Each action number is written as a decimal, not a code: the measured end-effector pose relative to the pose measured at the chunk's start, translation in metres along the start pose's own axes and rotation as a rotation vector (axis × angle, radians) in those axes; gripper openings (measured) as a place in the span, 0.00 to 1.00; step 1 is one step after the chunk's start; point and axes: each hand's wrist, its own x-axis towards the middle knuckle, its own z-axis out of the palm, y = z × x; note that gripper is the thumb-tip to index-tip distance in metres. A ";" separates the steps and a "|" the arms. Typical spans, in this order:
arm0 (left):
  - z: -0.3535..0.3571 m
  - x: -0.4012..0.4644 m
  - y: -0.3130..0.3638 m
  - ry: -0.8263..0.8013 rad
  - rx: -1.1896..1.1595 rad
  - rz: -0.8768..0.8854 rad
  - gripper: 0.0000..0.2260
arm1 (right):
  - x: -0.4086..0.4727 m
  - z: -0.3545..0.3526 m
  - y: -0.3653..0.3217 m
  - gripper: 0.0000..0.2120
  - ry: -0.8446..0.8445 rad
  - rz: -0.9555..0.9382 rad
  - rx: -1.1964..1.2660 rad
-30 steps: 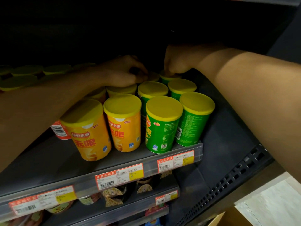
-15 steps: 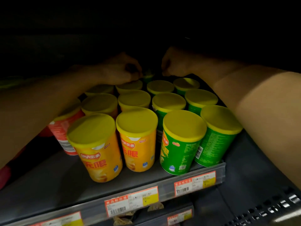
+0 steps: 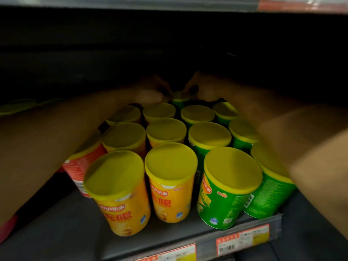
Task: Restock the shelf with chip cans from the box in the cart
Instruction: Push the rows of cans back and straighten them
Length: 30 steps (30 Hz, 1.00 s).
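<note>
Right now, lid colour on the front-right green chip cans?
Yellow. The front green chip can carries a yellow lid, clearest in the head view.

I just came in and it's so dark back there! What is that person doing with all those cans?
A person is reaching deep into a store shelf with both arms. The left hand and right hand meet at the back around a green chip can, though the grip is too dark and blurred to judge. In front stand rows of yellow-lidded cans: orange chip cans on the left, green ones on the right, and a red chip can beside the left arm.
</note>
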 end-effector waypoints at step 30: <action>-0.032 -0.129 0.047 0.076 0.083 0.101 0.12 | -0.090 -0.023 -0.052 0.09 0.112 -0.063 0.212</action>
